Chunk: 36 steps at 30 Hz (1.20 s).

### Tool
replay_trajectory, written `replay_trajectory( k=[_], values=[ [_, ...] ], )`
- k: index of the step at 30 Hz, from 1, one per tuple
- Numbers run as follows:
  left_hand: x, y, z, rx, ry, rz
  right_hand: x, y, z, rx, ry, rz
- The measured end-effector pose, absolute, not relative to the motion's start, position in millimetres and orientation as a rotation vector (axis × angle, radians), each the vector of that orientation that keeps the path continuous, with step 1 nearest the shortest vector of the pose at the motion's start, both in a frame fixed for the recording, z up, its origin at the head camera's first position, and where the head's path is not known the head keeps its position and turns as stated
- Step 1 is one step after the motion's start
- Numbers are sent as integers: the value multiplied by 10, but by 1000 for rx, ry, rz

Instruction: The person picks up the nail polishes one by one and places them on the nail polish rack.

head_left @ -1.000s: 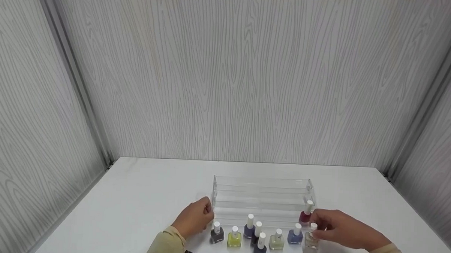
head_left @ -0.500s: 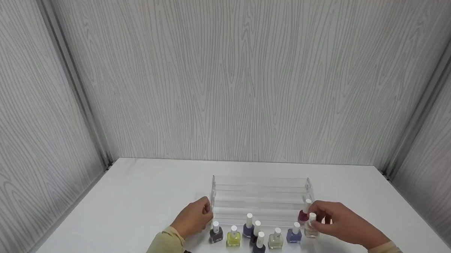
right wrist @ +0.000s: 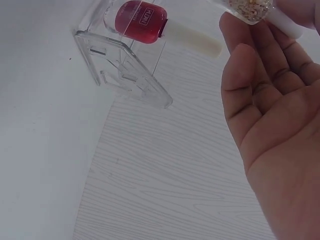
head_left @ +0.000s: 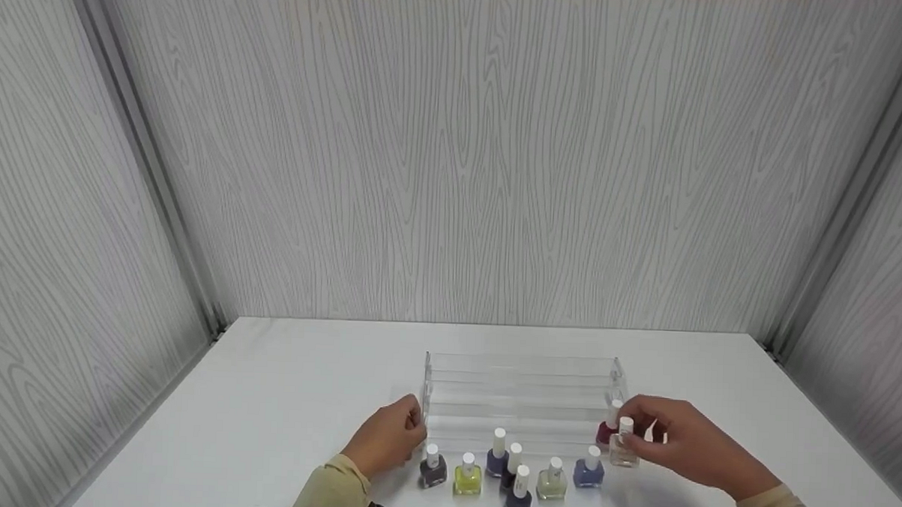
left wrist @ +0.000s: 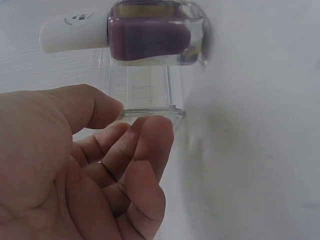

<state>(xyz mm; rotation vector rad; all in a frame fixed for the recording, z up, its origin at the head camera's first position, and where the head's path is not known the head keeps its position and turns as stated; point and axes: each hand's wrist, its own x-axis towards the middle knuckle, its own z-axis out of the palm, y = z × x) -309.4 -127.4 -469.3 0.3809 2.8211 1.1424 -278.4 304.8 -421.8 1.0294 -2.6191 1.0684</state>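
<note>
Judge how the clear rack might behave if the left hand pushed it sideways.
The clear rack looks thin, probably light plastic, so it would likely slide on the smooth white table. The red bottle on it might wobble. The left hand touches its corner.

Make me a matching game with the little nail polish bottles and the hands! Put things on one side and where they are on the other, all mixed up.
Things:
1. Red bottle
2. Clear glittery bottle
3. Yellow bottle
4. Left hand

Places:
A. Pinched in the right hand, lifted off the table
B. Standing on the table in the front row of bottles
C. At the left end of the clear rack, touching its corner
D. On the lowest step of the rack, at its right end

Pairs: 1-D, 2-A, 3-B, 4-C
</note>
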Motion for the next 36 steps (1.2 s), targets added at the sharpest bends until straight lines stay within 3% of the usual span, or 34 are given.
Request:
replay_trajectory(
  k=[36],
  values=[
    [-3085, -1264, -4667, 359, 2804, 1153, -2762, 2976, -4180, 972, -2566, 1018]
  ],
)
